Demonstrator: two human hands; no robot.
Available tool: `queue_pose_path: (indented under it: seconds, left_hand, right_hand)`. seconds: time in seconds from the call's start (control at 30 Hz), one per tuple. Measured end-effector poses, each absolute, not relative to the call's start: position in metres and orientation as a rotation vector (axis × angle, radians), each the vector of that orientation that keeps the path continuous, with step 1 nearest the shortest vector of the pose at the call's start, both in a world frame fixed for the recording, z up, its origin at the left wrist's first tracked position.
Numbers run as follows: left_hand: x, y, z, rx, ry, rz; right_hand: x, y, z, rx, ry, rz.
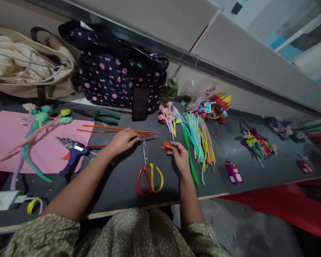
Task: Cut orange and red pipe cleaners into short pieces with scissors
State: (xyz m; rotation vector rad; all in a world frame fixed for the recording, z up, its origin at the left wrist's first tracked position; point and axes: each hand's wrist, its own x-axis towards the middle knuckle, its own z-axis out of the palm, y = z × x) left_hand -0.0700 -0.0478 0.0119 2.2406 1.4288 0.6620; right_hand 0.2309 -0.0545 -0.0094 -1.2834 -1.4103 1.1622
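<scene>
My left hand is closed, its fingertips on a long red pipe cleaner that sticks out on both sides of the hand. My right hand pinches a small bent bundle of orange pipe cleaner just above the table. Between the hands lie scissors with one red and one yellow handle, blades pointing away from me. Two straight orange pipe cleaners lie beyond my left hand. To the right of my right hand is a spread bunch of coloured pipe cleaners.
At the left, pipe-cleaner flowers and a blue glue gun lie on pink paper. Green-handled pliers lie behind. A phone leans on a dark patterned bag. Pink flowers and a purple box are rightward.
</scene>
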Motion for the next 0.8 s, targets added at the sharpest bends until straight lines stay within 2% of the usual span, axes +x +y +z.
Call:
queue_pose_path:
  seconds: [0.17, 0.3, 0.47, 0.57, 0.67, 0.8]
  left_hand:
    - [-0.069, -0.049, 0.013, 2.215, 1.424, 0.686]
    - [-0.070, -0.048, 0.012, 2.208, 1.419, 0.682]
    - [-0.070, -0.048, 0.011, 2.233, 1.426, 0.635]
    - [-0.069, -0.049, 0.011, 2.241, 1.396, 0.604]
    - [-0.068, -0.050, 0.012, 2.247, 1.395, 0.595]
    - [-0.067, -0.052, 0.016, 2.252, 1.396, 0.591]
  right_hand:
    - [0.228, -0.048, -0.014, -1.292, -1.530, 1.238]
    - [0.234, -0.045, -0.016, -1.354, -1.496, 1.107]
    - [0.238, -0.045, -0.006, -1.408, -1.496, 1.116]
    - [0.238, -0.056, 0.005, -1.472, -1.485, 0.984]
    - [0.232, -0.082, 0.015, -1.500, -1.701, 0.871]
    - [0.209, -0.126, 0.018, -1.452, -2.248, 0.708]
